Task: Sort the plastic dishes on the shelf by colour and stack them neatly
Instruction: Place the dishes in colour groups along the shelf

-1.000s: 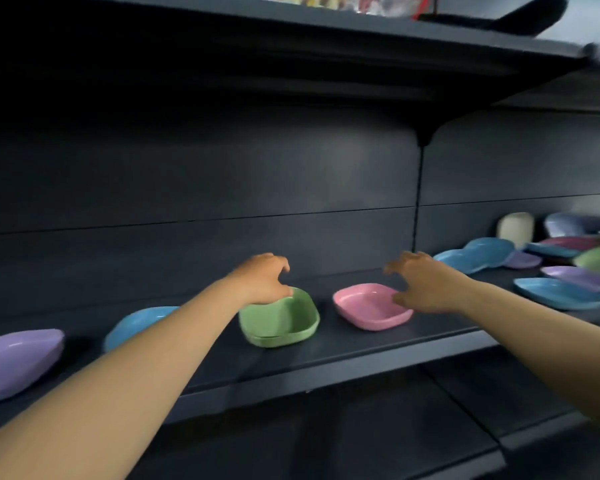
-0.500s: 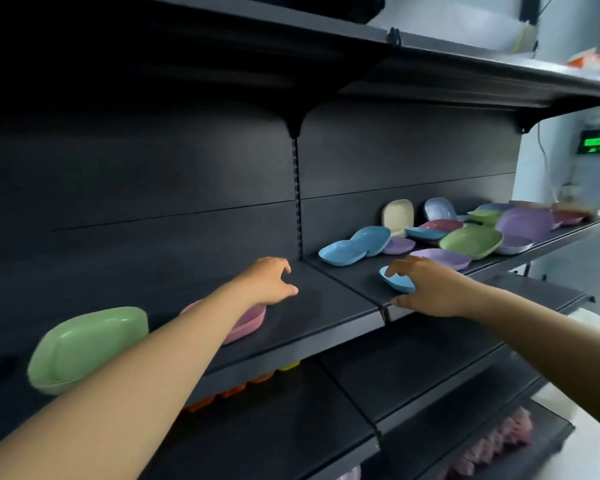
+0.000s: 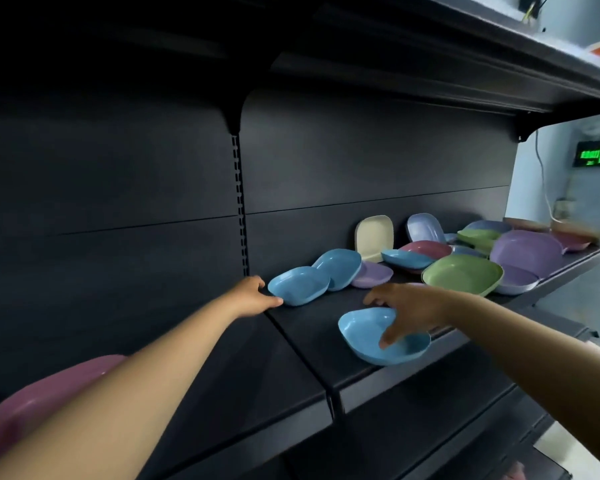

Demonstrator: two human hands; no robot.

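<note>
two bare hands reach over a dark shelf [image 3: 305, 327] scattered with plastic dishes. the left hand [image 3: 251, 296] sits at the shelf's 9 o'clock side, thumb tip touching the rim of a blue dish [image 3: 298, 285]; its fingers curl loosely and whether they grip that rim cannot be told. a second blue dish [image 3: 340, 268] leans on the first at its 2 o'clock, with a lilac dish [image 3: 374, 274] just beside that. the right hand [image 3: 412, 306] holds a tilted blue dish [image 3: 371, 337] at the shelf's front edge, thumb inside the bowl and the fingers spread over the far rim. at 1 o'clock from this hand lies a green dish [image 3: 461, 273], beside a large purple dish [image 3: 525, 251]. a cream dish [image 3: 374, 237] stands upright against the back panel at 12 o'clock, near a pale blue dish [image 3: 424, 227] that also leans there. a pink dish [image 3: 428, 249] and further mixed colours crowd the 2 o'clock end. another pink dish [image 3: 32, 407] shows at 8 o'clock, partly hidden by the left forearm.
</note>
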